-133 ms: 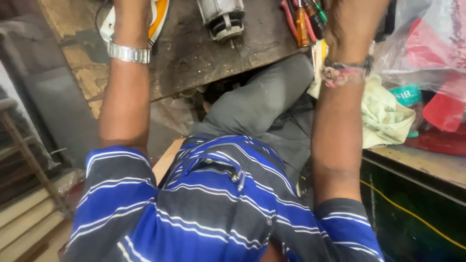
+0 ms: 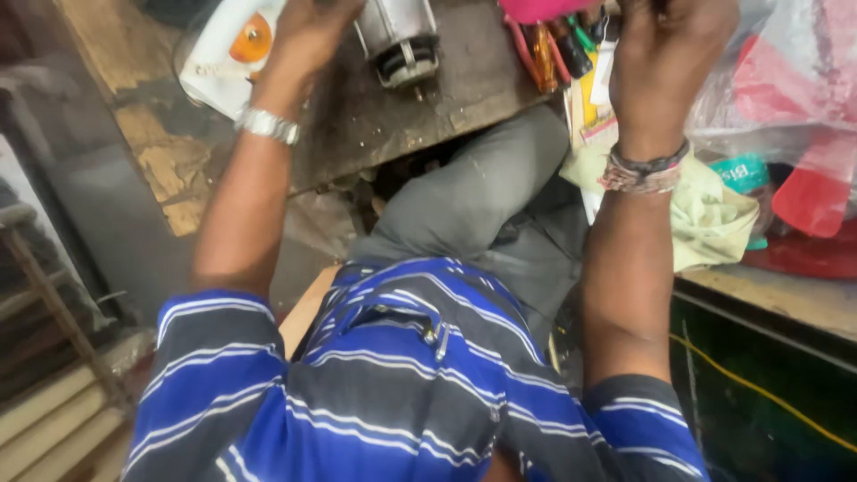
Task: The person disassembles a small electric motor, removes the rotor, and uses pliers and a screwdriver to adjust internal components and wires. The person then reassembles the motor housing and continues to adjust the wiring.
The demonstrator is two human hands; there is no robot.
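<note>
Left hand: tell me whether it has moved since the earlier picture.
Yes. The left hand has shifted to the right in the view, closer to the grey motor, which lies in nearly the same place on the workbench.

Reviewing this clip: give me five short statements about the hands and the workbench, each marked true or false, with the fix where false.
1. The left hand is beside a grey motor part on the wooden bench. True.
2. The left wrist is bare. False: it wears a silver metal watch.
3. The right hand is raised at the top of the view, with threads and bands around its wrist. True.
4. The screwdrivers lie on the floor. False: they lie on the bench between the hands.
5. The shirt is plain white. False: it is blue with grey and white stripes.
</note>
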